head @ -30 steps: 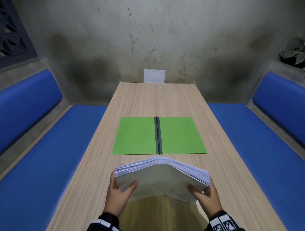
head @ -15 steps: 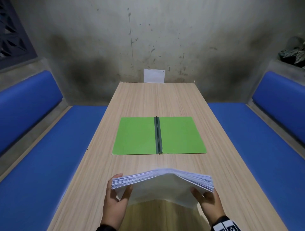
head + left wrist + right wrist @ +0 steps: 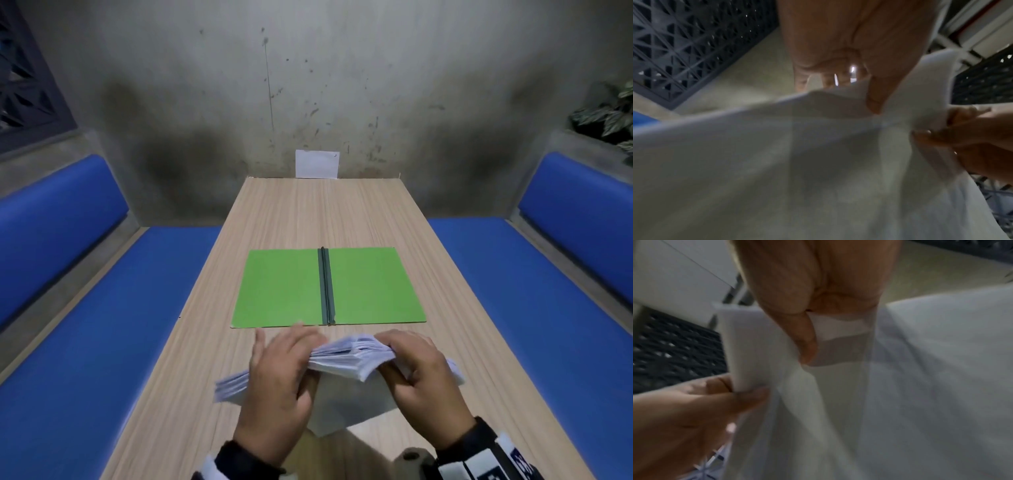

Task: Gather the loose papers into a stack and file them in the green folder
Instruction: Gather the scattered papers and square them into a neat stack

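Head view showed the left hand point(image 3: 279, 373) clamped on the left part of the paper stack point(image 3: 346, 363), thumb beneath and fingers over the top, and the right hand point(image 3: 421, 370) pinching the right part likewise, the sheets bowed between them above the surface point(image 3: 212, 342). The green folder point(image 3: 284, 291) lay open and flat just beyond both grips, its spine running away from the person, about equally near either hand.
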